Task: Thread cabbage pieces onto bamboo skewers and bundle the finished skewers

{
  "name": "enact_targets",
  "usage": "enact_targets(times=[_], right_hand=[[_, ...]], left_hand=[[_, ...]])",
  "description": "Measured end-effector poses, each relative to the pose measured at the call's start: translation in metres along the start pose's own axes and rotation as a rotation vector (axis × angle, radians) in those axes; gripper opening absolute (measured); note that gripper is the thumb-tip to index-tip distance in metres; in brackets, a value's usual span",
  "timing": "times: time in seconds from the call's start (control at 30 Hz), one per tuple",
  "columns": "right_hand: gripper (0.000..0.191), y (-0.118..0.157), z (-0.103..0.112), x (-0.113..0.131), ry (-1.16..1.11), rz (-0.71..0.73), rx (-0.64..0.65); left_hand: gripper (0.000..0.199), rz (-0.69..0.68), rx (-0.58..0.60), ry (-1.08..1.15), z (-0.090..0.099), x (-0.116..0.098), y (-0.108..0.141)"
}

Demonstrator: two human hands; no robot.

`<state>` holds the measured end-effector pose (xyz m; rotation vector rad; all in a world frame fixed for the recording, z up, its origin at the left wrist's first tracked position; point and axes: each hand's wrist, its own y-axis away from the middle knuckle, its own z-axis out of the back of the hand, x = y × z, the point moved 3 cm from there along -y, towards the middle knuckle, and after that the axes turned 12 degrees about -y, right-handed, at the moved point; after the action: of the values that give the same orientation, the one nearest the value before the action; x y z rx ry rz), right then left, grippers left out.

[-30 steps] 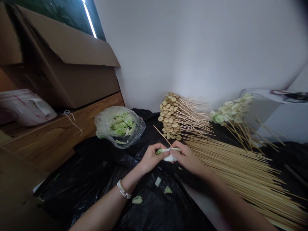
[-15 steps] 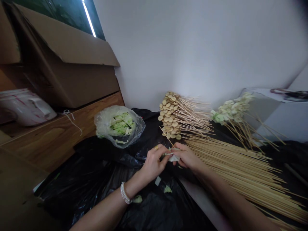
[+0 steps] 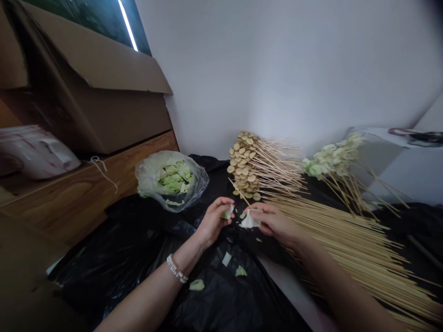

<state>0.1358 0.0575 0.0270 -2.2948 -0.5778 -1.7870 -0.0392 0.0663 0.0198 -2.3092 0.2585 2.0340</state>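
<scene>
My left hand (image 3: pixel 213 221), fingers curled on a cabbage scrap (image 3: pixel 227 213); my right hand (image 3: pixel 273 223), fingers pinching a pale leaf (image 3: pixel 249 220). Loaded skewers (image 3: pixel 244 166) stacked; bare skewers (image 3: pixel 346 249) and bagged cabbage (image 3: pixel 172 177) remain.

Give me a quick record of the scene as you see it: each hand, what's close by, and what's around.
Left hand: holds a green cabbage piece; pearl bracelet on the wrist
Right hand: pinches a pale cabbage piece, a bamboo skewer rising from it
Nearby: cabbage scraps on a black plastic sheet; loose skewers
Around: plastic bag of cabbage; skewered tan slices; skewered cabbage; cardboard box
</scene>
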Motion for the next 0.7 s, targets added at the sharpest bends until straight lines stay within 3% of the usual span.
enact_targets(times=[0.13,0.27,0.37,0.6,0.7], right_hand=[[0.036,0.003,-0.012,-0.002,0.075,-0.008,0.093],[0.048,0.005,-0.016,-0.001,0.149,0.038,0.085],[0.05,0.005,-0.015,0.002,0.166,0.057,0.043],[0.037,0.003,0.002,0.015,0.21,0.208,-0.099],[0.033,0.005,0.005,0.02,0.268,0.218,-0.1]], left_hand=[[0.034,0.086,0.143,-0.049,-0.006,0.007,0.003],[0.041,0.079,0.28,-0.162,-0.008,0.012,0.007],[0.04,0.08,0.32,-0.147,-0.008,0.012,0.007],[0.032,0.118,0.109,0.09,0.002,0.007,-0.002],[0.029,0.176,0.038,0.224,0.009,0.008,-0.007]])
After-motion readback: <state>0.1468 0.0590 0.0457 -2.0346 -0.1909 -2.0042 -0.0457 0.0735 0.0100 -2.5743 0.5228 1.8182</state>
